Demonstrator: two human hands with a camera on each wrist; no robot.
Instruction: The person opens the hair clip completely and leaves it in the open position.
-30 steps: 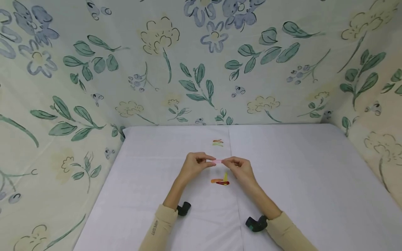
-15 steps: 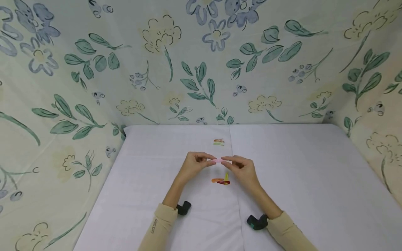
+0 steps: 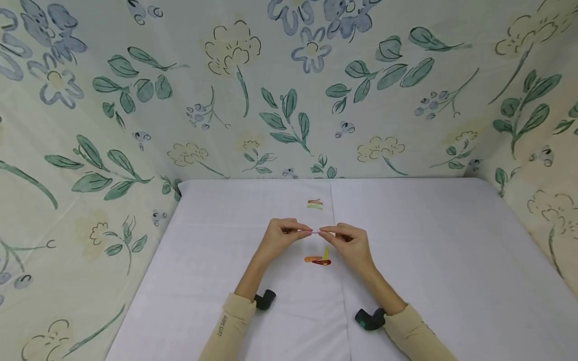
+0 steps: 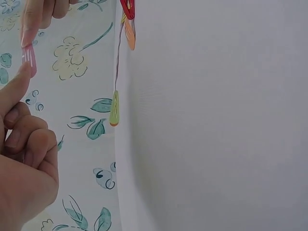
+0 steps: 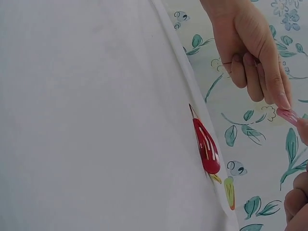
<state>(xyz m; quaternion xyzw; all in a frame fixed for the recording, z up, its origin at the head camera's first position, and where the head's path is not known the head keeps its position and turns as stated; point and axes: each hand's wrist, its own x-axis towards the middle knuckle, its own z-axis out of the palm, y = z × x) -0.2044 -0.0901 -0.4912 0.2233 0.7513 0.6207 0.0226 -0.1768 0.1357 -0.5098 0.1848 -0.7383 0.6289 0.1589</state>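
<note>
A pink snap hair clip (image 4: 30, 60) is held up between my two hands over the white table. My left hand (image 3: 281, 239) pinches one end with thumb and index finger. At the opposite end, my right hand (image 3: 349, 243) pinches it the same way. In the head view the clip (image 3: 315, 232) shows only as a thin pink line, mostly covered by fingertips. Nearer to me, below the hands, lie an orange hair clip (image 3: 312, 259), a dark red hair clip (image 3: 322, 262) and a yellow hair clip (image 3: 326, 252), close together.
Beyond the hands, a brownish-orange hair clip (image 3: 314, 201) and a light green hair clip (image 3: 314, 206) lie side by side on the white cloth (image 3: 415, 240). A floral curtain (image 3: 289, 125) stands behind the table's far edge.
The pink hair clip has turned from showing its flat face to showing a thin edge. The right hand has shifted slightly to the right; the clips on the table stay put.
</note>
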